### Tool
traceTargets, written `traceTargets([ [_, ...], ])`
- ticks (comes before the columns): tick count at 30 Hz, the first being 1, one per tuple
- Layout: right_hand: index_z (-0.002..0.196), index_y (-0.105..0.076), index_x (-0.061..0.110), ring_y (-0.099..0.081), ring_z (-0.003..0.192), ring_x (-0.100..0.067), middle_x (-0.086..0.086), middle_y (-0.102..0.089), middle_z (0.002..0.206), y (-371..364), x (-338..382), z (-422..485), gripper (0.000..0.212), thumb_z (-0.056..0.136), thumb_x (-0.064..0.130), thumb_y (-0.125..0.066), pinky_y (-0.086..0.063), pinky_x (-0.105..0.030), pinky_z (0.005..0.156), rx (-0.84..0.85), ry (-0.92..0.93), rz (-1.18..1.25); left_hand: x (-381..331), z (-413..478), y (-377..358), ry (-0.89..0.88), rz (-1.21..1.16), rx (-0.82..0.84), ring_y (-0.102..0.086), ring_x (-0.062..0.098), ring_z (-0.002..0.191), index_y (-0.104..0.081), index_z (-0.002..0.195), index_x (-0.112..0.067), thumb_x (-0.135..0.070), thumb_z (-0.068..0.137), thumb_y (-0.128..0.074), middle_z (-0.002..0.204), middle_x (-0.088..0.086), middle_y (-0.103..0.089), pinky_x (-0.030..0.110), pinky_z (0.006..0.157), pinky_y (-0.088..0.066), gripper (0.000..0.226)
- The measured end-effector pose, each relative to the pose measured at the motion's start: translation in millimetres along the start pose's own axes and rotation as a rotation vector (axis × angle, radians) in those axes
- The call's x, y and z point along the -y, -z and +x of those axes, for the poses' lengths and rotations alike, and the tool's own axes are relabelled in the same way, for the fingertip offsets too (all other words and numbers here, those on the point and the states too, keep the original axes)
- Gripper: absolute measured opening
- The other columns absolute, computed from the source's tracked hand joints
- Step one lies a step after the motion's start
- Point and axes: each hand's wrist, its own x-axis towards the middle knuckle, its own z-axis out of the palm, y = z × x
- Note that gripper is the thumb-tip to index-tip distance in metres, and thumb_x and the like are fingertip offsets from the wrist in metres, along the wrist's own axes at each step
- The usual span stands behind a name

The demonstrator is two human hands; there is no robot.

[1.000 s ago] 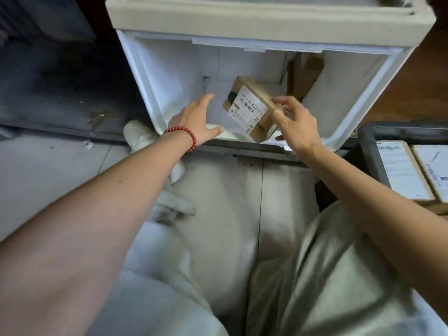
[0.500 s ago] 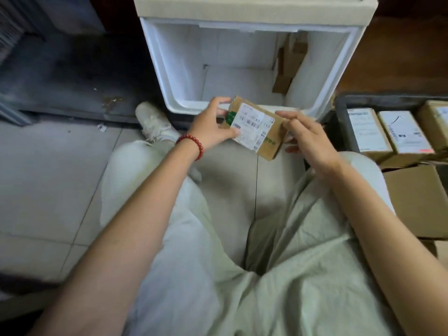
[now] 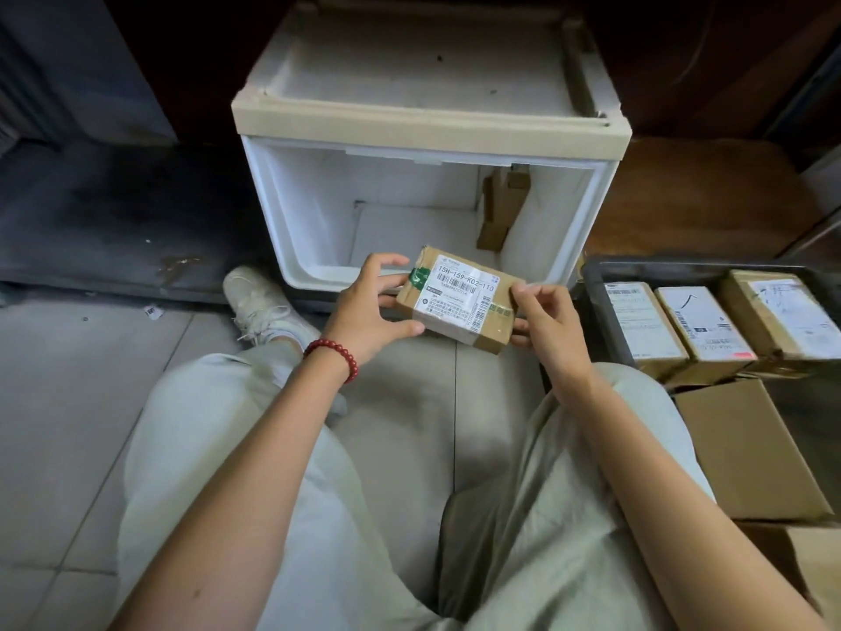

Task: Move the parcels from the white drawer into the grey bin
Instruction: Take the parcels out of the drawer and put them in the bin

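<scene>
Holding parcel (image 3: 459, 299) between both hands, outside white drawer (image 3: 291, 220).
Left hand (image 3: 371, 311) and right hand (image 3: 546, 323) fingers pinching its ends; 3 parcels in grey bin (image 3: 596, 302).

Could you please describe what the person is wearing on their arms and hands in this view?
Both forearms are bare, with no sleeves, gloves, rings or watch visible. The left hand has a bracelet of round red beads around its wrist. The right hand and its wrist carry nothing.

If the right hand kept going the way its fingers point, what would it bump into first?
The right hand points up and left, and its fingers already touch the parcel it holds. Past that, the first thing is probably the front rim of the white drawer, though depth is hard to judge here.
</scene>
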Motion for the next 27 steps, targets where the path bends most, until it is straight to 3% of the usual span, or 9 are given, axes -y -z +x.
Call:
traceTargets([
  [4, 0.092, -0.053, 0.026, -0.071, 0.090, -0.020, 0.003, -0.069, 0.107, -3, 2, 1, 0.014, 0.098, 0.039, -0.050, -0.053, -0.030, 0.071, 0.027, -0.033, 0.005, 2, 1, 1, -0.003, 0.005, -0.063, -0.059, -0.015, 0.083, -0.045, 0.118, -0.021, -0.001, 0.073, -0.078, 0.108, -0.014, -0.060, -0.001, 0.071, -0.041, 0.059],
  [10, 0.108, -0.052, 0.029, -0.067, 0.090, -0.013, 0.009, -0.064, 0.114, -4, 10, -3, 0.019, 0.101, 0.041, -0.040, -0.046, -0.024, 0.064, 0.042, -0.044, -0.065, 2, 1, 0, -0.009, 0.005, -0.084, -0.059, -0.015, 0.081, -0.046, 0.113, -0.024, -0.015, 0.081, -0.074, 0.103, -0.013, -0.064, -0.001, 0.070, -0.041, 0.043],
  [14, 0.115, -0.053, 0.030, -0.063, 0.092, -0.005, 0.016, -0.061, 0.109, -3, 13, -5, 0.030, 0.099, 0.050, -0.039, -0.046, -0.025, 0.068, 0.082, -0.063, -0.097, 1, 2, -1, 0.033, 0.004, -0.135, -0.061, -0.005, 0.086, -0.046, 0.110, -0.029, -0.031, 0.083, -0.071, 0.103, -0.008, -0.069, 0.022, 0.081, -0.050, 0.037],
  [16, 0.117, -0.055, 0.034, -0.062, 0.097, -0.007, 0.016, -0.060, 0.113, -2, 12, -6, 0.036, 0.096, 0.058, -0.039, -0.046, -0.027, 0.072, 0.128, -0.070, -0.132, 1, 2, -1, 0.059, -0.009, -0.179, -0.061, -0.003, 0.083, -0.046, 0.108, -0.030, -0.037, 0.084, -0.069, 0.102, -0.004, -0.071, 0.028, 0.081, -0.052, 0.034],
  [21, 0.111, -0.058, 0.046, -0.062, 0.100, -0.008, 0.019, -0.060, 0.112, -2, 9, -10, 0.043, 0.081, 0.075, -0.046, -0.045, -0.025, 0.071, 0.221, -0.034, -0.177, 0, 4, 1, 0.125, 0.016, -0.258, -0.061, 0.015, 0.099, -0.053, 0.112, -0.034, -0.055, 0.085, -0.060, 0.098, -0.006, -0.066, 0.044, 0.086, -0.054, 0.035],
  [24, 0.119, -0.057, 0.043, -0.060, 0.099, -0.007, 0.018, -0.060, 0.113, -2, 8, -11, 0.060, 0.071, 0.078, -0.047, -0.043, -0.023, 0.068, 0.236, -0.026, -0.193, -2, 4, 4, 0.123, 0.006, -0.248, -0.061, 0.006, 0.100, -0.057, 0.112, -0.041, -0.061, 0.083, -0.057, 0.097, -0.012, -0.067, 0.043, 0.086, -0.054, 0.035],
  [27, 0.108, -0.060, 0.046, -0.060, 0.092, -0.004, 0.018, -0.063, 0.112, -1, 7, -8, 0.037, 0.083, 0.070, -0.048, -0.042, -0.022, 0.067, 0.212, -0.018, -0.205, -4, 2, 4, 0.105, -0.004, -0.224, -0.058, -0.016, 0.087, -0.055, 0.113, -0.044, -0.066, 0.075, -0.063, 0.090, -0.022, -0.066, 0.036, 0.082, -0.056, 0.045],
])
